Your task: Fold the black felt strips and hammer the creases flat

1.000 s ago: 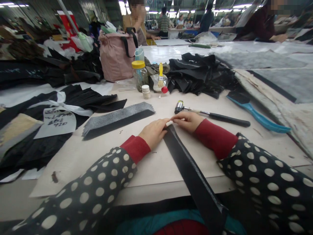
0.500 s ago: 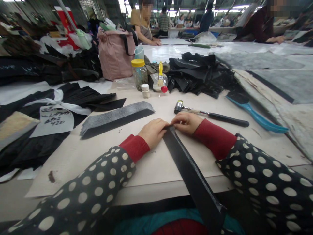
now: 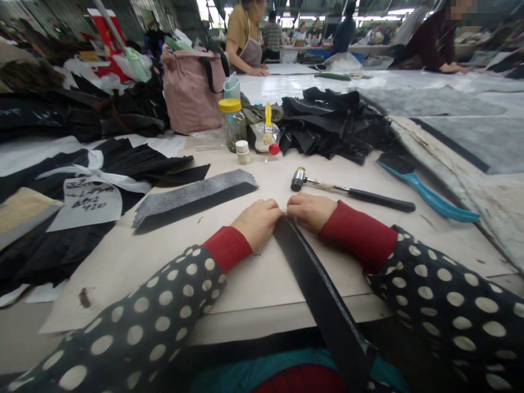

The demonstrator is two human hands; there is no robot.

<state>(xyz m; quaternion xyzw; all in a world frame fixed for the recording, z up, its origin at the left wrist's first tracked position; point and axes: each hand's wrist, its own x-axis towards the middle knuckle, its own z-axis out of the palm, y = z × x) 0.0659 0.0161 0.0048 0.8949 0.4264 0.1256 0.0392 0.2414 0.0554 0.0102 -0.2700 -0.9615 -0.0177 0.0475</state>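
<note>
Both hands, left (image 3: 257, 221) and right (image 3: 310, 210), pinch the far end of a black strip (image 3: 315, 289) lying on the pale table (image 3: 135, 256) and hanging over its near edge. A hammer (image 3: 347, 188) lies just beyond. Other people work at tables behind.

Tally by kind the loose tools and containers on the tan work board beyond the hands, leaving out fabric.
Hammer: 1
Yellow-lidded jar: 1
Small white bottle: 1
Yellow-handled brush: 1
Blue-handled brush: 1
Total: 5
</note>
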